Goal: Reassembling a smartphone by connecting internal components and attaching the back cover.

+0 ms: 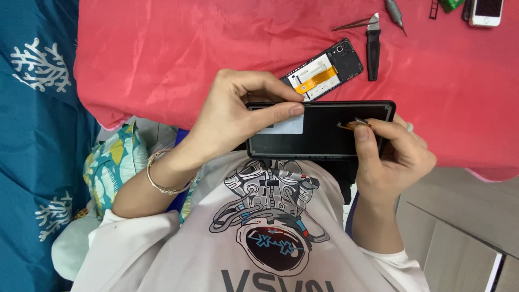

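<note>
Two hands on one panel (324,132), held over the lap at the cloth's (216,43) 6 o'clock | left hand (232,116) pinches its top edge | right hand (397,154) pinches the flex (354,125) | looks thin, light, brittle: hold by edges

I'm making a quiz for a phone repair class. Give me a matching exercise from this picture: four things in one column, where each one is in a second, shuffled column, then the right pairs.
Things:
1. black screen panel
2. opened phone
3. white phone
4. bracelet

Places:
A. on the left wrist
B. far top right corner of the red cloth
C. held between left hand and right hand
D. flat on the cloth just beyond the left hand's fingers

Pairs: 1-C, 2-D, 3-B, 4-A
</note>
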